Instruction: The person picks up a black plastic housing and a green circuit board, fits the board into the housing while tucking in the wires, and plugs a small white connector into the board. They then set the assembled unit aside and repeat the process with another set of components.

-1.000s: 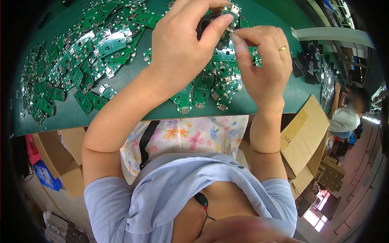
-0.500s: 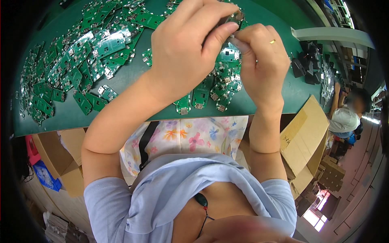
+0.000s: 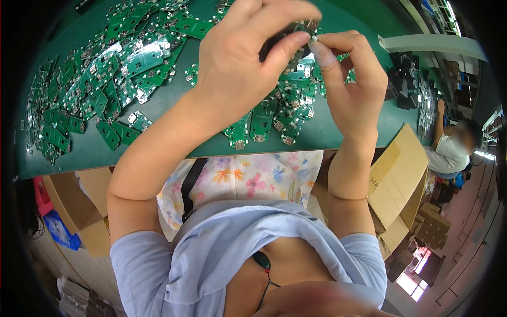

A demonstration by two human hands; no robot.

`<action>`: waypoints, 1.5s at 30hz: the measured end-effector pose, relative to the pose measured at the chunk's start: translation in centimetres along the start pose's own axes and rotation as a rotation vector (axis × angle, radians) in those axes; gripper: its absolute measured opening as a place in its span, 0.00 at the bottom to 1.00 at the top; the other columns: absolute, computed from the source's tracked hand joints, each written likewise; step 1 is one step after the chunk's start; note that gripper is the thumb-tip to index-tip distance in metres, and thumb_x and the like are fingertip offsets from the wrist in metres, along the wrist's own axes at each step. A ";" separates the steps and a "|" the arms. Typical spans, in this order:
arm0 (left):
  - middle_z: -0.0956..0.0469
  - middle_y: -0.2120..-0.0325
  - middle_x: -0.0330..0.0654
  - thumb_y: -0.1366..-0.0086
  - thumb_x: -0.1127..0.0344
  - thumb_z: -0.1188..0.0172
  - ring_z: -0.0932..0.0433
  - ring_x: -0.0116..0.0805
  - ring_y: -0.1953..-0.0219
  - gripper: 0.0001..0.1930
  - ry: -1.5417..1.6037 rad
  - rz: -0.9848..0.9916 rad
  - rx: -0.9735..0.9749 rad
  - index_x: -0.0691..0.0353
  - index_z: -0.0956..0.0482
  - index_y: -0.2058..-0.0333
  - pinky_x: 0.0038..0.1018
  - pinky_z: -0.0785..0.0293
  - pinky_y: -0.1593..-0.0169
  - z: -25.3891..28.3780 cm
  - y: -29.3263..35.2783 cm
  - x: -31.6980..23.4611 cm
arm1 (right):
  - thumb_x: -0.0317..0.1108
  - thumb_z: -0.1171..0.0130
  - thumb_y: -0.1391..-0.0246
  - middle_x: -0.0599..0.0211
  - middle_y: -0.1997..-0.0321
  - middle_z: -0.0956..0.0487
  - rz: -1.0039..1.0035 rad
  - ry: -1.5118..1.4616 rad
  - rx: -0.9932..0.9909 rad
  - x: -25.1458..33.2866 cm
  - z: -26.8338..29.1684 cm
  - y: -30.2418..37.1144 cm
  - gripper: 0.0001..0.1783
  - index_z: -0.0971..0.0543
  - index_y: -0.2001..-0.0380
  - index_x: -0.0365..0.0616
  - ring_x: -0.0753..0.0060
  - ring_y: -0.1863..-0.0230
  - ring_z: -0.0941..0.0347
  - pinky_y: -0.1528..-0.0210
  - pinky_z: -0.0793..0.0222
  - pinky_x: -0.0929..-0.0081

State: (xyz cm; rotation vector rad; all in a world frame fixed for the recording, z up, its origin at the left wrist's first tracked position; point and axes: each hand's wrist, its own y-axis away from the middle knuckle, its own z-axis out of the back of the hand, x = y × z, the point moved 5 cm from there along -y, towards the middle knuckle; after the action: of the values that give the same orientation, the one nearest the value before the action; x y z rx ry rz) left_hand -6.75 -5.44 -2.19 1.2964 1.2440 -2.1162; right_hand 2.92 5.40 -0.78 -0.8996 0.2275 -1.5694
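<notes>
My left hand [image 3: 253, 45] is closed around a small dark part with metallic bits [image 3: 312, 25], mostly hidden behind the fingers. Thumb and forefinger of my right hand [image 3: 354, 74] pinch a tiny white piece [image 3: 315, 38] at the edge of that dark part. Both hands are above the table, with their fingertips close together. Below them lies a small cluster of green circuit boards [image 3: 262, 122] with metal connectors, partly covered by the hands.
A large heap of green circuit boards [image 3: 97, 87] spreads over the left of the green table [image 3: 174, 108]. Black plastic parts [image 3: 405, 87] lie at the right. Open cardboard boxes [image 3: 398, 177] stand below the front edge. Another person [image 3: 449, 148] sits at the far right.
My right hand has shifted slightly right and turned, its fingers now more spread, and the white piece shows at its fingertips. The left hand's fingers have moved a little.
</notes>
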 end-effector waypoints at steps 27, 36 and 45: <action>0.27 0.68 0.48 0.43 0.76 0.43 0.25 0.41 0.68 0.08 0.053 0.001 -0.026 0.69 0.26 0.64 0.26 0.30 0.65 -0.3 0.1 0.5 | 0.20 0.39 0.62 0.67 0.78 0.28 0.200 0.028 -0.033 0.7 -0.5 0.7 0.09 0.26 0.75 0.42 0.66 0.77 0.31 0.75 0.35 0.74; 0.26 0.69 0.49 0.46 0.76 0.41 0.25 0.44 0.71 0.09 -0.006 -0.140 -0.083 0.67 0.25 0.64 0.29 0.28 0.68 -0.2 0.4 0.2 | 0.22 0.39 0.60 0.68 0.78 0.29 0.182 0.083 -0.008 0.7 -0.7 0.4 0.08 0.27 0.75 0.43 0.65 0.77 0.32 0.77 0.36 0.73; 0.26 0.70 0.49 0.46 0.77 0.41 0.25 0.44 0.73 0.09 0.373 -0.827 -0.496 0.66 0.25 0.64 0.28 0.28 0.71 -1.6 -0.2 2.8 | 0.17 0.39 0.60 0.67 0.78 0.28 0.286 0.223 0.045 1.8 -1.0 -0.3 0.09 0.26 0.74 0.40 0.70 0.78 0.31 0.78 0.36 0.78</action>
State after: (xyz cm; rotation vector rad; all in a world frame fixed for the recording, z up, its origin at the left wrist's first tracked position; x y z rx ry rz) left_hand -7.45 -3.64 -4.75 1.0665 2.6170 -1.8148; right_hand 2.15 3.48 -0.54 -0.6253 0.4572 -1.3991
